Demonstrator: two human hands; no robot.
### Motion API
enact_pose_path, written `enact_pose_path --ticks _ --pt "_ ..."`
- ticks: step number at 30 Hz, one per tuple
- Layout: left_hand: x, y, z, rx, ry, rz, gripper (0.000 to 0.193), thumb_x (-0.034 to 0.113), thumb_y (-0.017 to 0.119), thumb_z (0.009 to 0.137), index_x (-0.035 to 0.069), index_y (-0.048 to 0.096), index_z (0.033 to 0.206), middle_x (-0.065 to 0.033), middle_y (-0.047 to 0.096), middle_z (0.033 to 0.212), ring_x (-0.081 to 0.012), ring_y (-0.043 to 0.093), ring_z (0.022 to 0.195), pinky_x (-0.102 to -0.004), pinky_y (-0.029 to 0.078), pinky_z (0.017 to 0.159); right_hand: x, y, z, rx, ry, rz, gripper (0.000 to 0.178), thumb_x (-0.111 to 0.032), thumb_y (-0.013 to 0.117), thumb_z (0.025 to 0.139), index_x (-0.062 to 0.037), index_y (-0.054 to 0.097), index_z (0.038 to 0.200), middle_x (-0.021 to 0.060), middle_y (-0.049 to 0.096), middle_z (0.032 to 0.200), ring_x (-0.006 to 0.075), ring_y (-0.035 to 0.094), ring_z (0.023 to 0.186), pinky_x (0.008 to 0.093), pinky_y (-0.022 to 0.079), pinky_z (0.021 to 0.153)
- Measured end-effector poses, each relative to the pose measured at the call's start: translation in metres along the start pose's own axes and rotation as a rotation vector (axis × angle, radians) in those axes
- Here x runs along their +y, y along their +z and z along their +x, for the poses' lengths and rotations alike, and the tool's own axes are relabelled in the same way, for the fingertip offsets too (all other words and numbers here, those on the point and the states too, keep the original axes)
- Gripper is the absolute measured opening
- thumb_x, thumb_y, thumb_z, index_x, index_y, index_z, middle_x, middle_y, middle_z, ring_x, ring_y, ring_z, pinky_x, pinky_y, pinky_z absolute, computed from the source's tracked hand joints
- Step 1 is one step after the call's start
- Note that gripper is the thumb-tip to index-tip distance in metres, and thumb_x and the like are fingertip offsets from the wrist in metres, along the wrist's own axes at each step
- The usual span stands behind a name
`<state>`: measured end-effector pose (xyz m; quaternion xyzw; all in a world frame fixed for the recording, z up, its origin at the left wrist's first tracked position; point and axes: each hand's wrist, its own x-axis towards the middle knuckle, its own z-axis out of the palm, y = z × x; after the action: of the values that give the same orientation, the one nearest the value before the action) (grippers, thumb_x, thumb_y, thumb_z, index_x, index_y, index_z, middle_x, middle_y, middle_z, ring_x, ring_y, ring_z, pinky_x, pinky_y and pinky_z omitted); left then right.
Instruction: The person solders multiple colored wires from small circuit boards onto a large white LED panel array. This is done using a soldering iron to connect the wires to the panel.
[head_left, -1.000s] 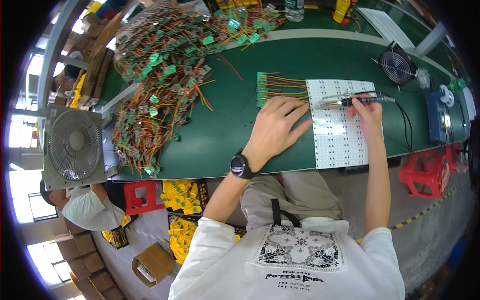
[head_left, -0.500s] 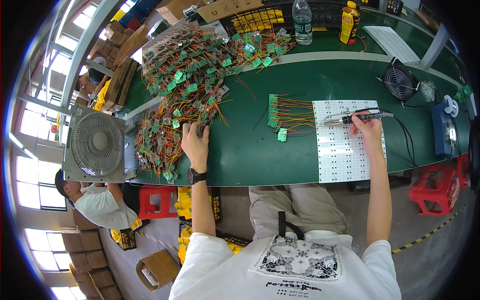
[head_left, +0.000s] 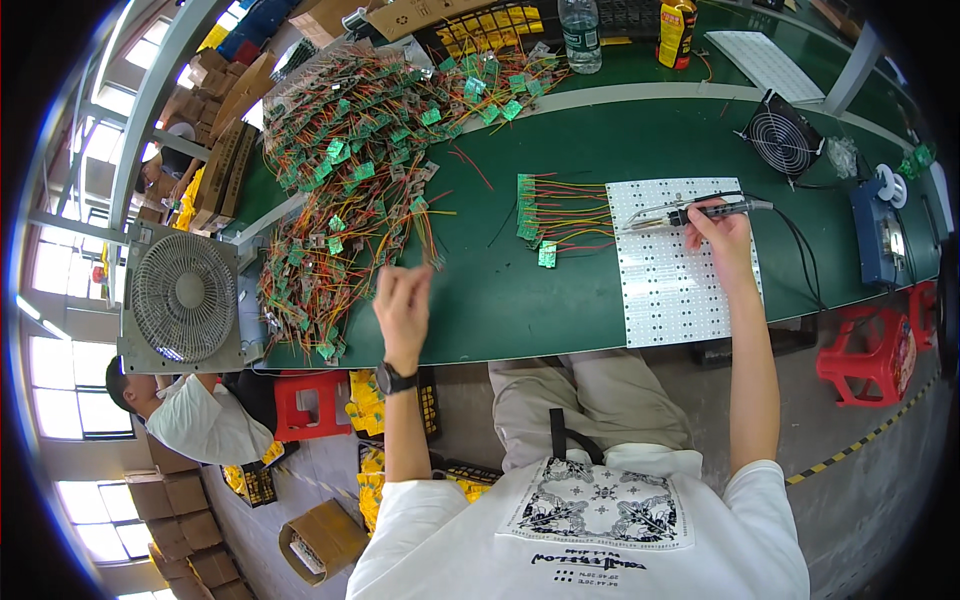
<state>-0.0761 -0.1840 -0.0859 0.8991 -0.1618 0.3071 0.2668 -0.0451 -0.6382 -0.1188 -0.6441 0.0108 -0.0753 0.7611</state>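
Observation:
My left hand has moved off the near right side of a large heap of small green circuit boards with red and yellow wires. Its fingers are pinched on a small wired circuit board, which looks blurred. In my right hand is a soldering iron with a black grip and cable, its metal tip pointing left. It hangs over a white perforated panel at the table's near edge. A row of green boards lies left of that panel, their wires reaching its left edge; a separate board sits below.
Farther back stand a clear bottle, a yellow drink bottle and another white panel. At right are a small black fan and a blue device with a spool. A larger fan and a seated person are at left.
My left hand has drawn away from the heap to the right and closer to me, with a wired circuit board in its fingers. The right hand keeps the iron over the panel. The view has shifted slightly.

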Motion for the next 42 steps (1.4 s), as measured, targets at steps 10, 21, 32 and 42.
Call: enact_pose_path --ticks 10,21,32,42 --pt "0.011 -0.001 -0.032 -0.076 -0.504 -0.216 0.015 0.012 0.07 0.088 -0.002 0.065 0.089 -0.0079 0.063 0.08 -0.0131 0.057 0.062 -0.0265 0.043 0.054 0.003 -0.001 0.003 -0.011 0.002 -0.045 0.02 -0.015 0.069 0.09 0.0022 0.064 0.099 0.0076 0.065 0.073 0.0132 0.06 0.058 0.0253 0.044 0.053" --pt "0.033 0.016 -0.005 -0.329 -0.476 -0.498 0.011 0.005 0.065 0.091 -0.004 0.063 0.097 -0.008 0.066 0.09 -0.0121 0.062 0.075 -0.0264 0.05 0.069 0.004 -0.004 0.002 0.018 0.004 -0.007 0.016 -0.011 0.069 0.089 0.0019 0.065 0.098 0.0077 0.065 0.073 0.0138 0.061 0.059 0.0255 0.045 0.053" --pt "0.106 0.077 0.026 -0.677 -0.336 -0.921 0.009 0.001 0.055 0.097 -0.006 0.059 0.101 -0.0109 0.068 0.095 -0.0178 0.068 0.088 -0.0292 0.053 0.083 0.006 -0.004 0.005 0.008 -0.011 0.077 0.017 -0.011 0.07 0.088 0.0021 0.066 0.097 0.0076 0.066 0.073 0.0138 0.062 0.059 0.0259 0.047 0.053" --pt "0.123 0.107 0.041 -0.821 0.103 -0.302 0.009 0.008 0.055 0.093 0.001 0.058 0.097 -0.0186 0.065 0.08 -0.039 0.063 0.075 -0.0454 0.05 0.065 0.007 -0.002 0.0 0.107 -0.038 0.028 0.017 -0.007 0.071 0.088 0.0034 0.066 0.1 0.0086 0.067 0.073 0.0142 0.063 0.059 0.0255 0.049 0.054"
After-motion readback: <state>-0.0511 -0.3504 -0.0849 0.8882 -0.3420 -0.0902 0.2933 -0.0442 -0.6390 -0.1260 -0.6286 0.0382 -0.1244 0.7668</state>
